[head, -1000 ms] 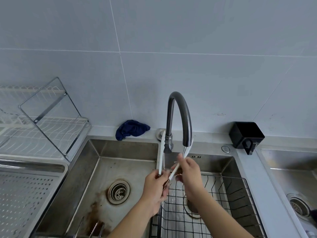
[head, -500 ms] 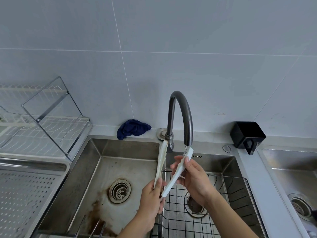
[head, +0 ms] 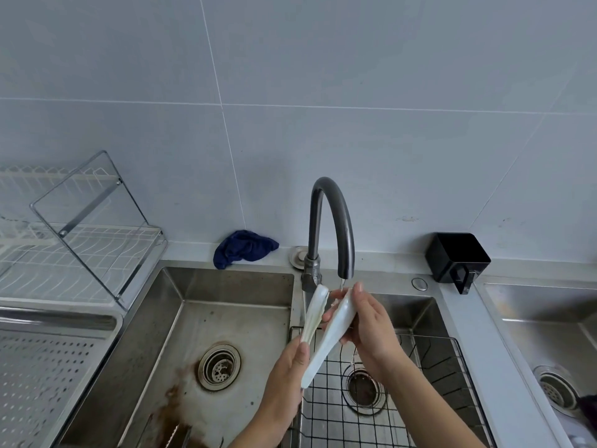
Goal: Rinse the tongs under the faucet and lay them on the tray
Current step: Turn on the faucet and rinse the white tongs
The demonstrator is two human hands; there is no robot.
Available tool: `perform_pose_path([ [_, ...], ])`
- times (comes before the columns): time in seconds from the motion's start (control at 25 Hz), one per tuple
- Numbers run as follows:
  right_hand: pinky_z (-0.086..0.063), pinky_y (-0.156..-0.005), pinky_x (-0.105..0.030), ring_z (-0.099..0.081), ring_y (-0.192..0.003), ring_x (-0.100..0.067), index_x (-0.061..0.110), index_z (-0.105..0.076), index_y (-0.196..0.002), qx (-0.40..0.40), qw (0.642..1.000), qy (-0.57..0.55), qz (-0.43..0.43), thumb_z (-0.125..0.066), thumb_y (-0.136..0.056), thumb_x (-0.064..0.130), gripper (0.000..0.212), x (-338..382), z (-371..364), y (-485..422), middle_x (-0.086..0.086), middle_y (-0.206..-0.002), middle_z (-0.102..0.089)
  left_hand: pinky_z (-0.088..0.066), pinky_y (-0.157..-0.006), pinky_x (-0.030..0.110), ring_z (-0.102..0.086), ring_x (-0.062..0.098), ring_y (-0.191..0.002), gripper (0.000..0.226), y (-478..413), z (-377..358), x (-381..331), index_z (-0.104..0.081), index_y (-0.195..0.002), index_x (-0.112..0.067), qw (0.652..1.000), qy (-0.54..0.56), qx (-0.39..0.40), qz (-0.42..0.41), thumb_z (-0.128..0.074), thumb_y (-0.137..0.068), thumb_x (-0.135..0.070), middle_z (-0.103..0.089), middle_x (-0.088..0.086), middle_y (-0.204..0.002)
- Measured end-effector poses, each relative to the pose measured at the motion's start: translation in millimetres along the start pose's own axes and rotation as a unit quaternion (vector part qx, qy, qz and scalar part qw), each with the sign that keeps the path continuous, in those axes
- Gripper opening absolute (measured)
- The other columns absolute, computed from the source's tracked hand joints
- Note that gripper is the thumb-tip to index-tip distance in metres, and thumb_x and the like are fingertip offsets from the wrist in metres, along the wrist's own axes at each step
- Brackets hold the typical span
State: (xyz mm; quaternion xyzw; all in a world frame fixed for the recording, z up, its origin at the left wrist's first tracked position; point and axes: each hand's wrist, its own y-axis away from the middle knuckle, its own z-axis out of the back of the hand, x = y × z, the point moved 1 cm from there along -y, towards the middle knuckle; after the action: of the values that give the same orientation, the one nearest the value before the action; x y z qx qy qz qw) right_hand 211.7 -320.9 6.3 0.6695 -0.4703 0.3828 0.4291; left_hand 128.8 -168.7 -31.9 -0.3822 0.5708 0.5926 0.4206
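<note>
White tongs point(head: 318, 337) stand tips-up under the dark curved faucet point(head: 336, 221), just below its spout. A thin stream of water falls from the spout onto them. My left hand point(head: 287, 383) grips the tongs at their lower hinge end. My right hand point(head: 368, 324) wraps its fingers around the right arm of the tongs near its tip. The perforated metal tray point(head: 42, 376) lies at the left, beside the sink.
The left sink basin point(head: 226, 318) has a drain and brown stains. A black wire basket point(head: 403, 399) sits in the right basin. A wire dish rack point(head: 74, 250), a blue cloth point(head: 242, 247) and a black holder point(head: 457, 257) line the back. Another sink point(head: 549, 344) is at far right.
The tongs have tilted and shifted slightly lower under the spout. My right hand slid along the right arm of the tongs toward its tip.
</note>
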Motion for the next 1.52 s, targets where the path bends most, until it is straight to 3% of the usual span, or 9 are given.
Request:
perform_pose_path([
  [0.16, -0.046, -0.052, -0.027, -0.071, -0.08, -0.026, 0.009, -0.061, -0.111, 0.03, 0.999, 0.008, 0.016, -0.063, -0.093, 0.023, 0.024, -13, -11, 7, -0.017, -0.098, -0.076, -0.06, -0.06, 0.039, -0.065, 0.03, -0.066, 0.057, 3, 0, 3, -0.06, -0.126, -0.041, 0.998, -0.042, 0.035, -0.004, -0.049, -0.084, -0.078, -0.061, 0.007, -0.075],
  [0.28, -0.052, -0.053, -0.031, -0.076, -0.083, -0.035, 0.009, -0.059, -0.112, 0.02, 0.998, 0.061, 0.024, -0.062, -0.099, 0.028, 0.024, -14, -18, 8, -0.02, -0.095, -0.078, -0.034, -0.044, 0.018, -0.043, 0.003, -0.041, 0.056, 0, 4, 8, -0.069, -0.103, -0.038, 0.998, -0.053, 0.019, -0.011, -0.052, -0.074, -0.082, -0.049, -0.009, -0.06],
  [0.48, -0.052, -0.052, -0.026, -0.072, -0.079, -0.029, 0.01, -0.07, -0.1, -0.023, 1.0, -0.017, -0.009, -0.053, -0.104, 0.027, 0.025, -8, -20, -1, -0.022, -0.096, -0.078, -0.03, -0.042, 0.012, -0.04, 0.0, -0.042, 0.041, -4, 8, 9, -0.066, -0.074, -0.046, 0.998, -0.059, 0.015, 0.005, -0.053, -0.071, -0.085, -0.048, -0.014, -0.055],
  [0.64, -0.054, -0.059, -0.028, -0.074, -0.079, -0.022, 0.021, -0.066, -0.114, 0.034, 0.993, 0.11, 0.034, -0.061, -0.102, 0.023, 0.014, -10, -20, -2, -0.014, -0.094, -0.078, -0.031, -0.041, 0.01, -0.044, -0.001, -0.041, 0.034, -10, 13, 10, -0.069, -0.079, -0.041, 0.999, -0.044, 0.009, 0.016, -0.065, -0.075, -0.075, -0.054, -0.016, -0.056],
  [0.76, -0.046, -0.046, -0.031, -0.061, -0.053, -0.021, 0.016, -0.065, -0.088, -0.043, 0.958, 0.278, 0.049, -0.052, -0.105, 0.04, 0.032, -8, -15, -11, -0.016, -0.07, -0.066, -0.031, -0.042, 0.014, -0.042, 0.002, -0.04, 0.041, -13, 13, 14, -0.068, -0.082, -0.025, 0.999, -0.046, 0.007, 0.027, -0.07, -0.076, -0.065, -0.054, -0.005, -0.062],
  [0.96, -0.047, -0.049, -0.027, -0.061, -0.058, -0.019, 0.002, -0.074, -0.104, 0.011, 0.998, 0.048, -0.027, -0.062, -0.101, 0.024, 0.025, -13, -4, -3, -0.012, -0.077, -0.069, -0.034, -0.038, 0.022, -0.049, 0.016, -0.042, 0.033, -19, 14, 11, -0.069, -0.092, -0.005, 0.997, -0.02, -0.021, 0.074, -0.07, -0.09, -0.038, -0.065, 0.006, -0.068],
  [1.16, -0.049, -0.047, -0.027, -0.059, -0.054, -0.014, 0.007, -0.07, -0.1, -0.185, 0.973, 0.125, -0.054, -0.063, -0.099, 0.013, 0.01, -31, 31, 2, -0.011, -0.083, -0.069, -0.041, -0.042, 0.027, -0.058, 0.023, -0.052, 0.018, -21, 14, -1, -0.069, -0.103, -0.002, 0.992, 0.07, -0.038, 0.094, -0.062, -0.095, -0.018, -0.069, 0.012, -0.07],
  [1.36, -0.062, -0.066, -0.033, -0.075, -0.085, -0.024, 0.016, -0.065, -0.118, -0.05, 0.985, 0.142, -0.084, -0.067, -0.098, 0.019, 0.02, -42, 13, 0, -0.01, -0.105, -0.077, -0.044, -0.043, 0.027, -0.063, 0.024, -0.056, 0.017, -26, 13, -3, -0.076, -0.094, -0.005, 0.997, 0.033, -0.033, 0.067, -0.062, -0.092, -0.015, -0.07, 0.011, -0.07],
  [1.52, -0.064, -0.064, -0.037, -0.077, -0.083, -0.03, 0.007, -0.069, -0.111, -0.123, 0.984, 0.122, -0.038, -0.056, -0.104, 0.013, 0.016, -39, 9, -15, -0.018, -0.097, -0.075, -0.041, -0.049, 0.026, -0.056, 0.017, -0.049, 0.023, -19, 23, 3, -0.075, -0.078, -0.012, 0.991, -0.118, -0.06, 0.036, -0.061, -0.072, -0.029, -0.066, 0.001, -0.06],
])
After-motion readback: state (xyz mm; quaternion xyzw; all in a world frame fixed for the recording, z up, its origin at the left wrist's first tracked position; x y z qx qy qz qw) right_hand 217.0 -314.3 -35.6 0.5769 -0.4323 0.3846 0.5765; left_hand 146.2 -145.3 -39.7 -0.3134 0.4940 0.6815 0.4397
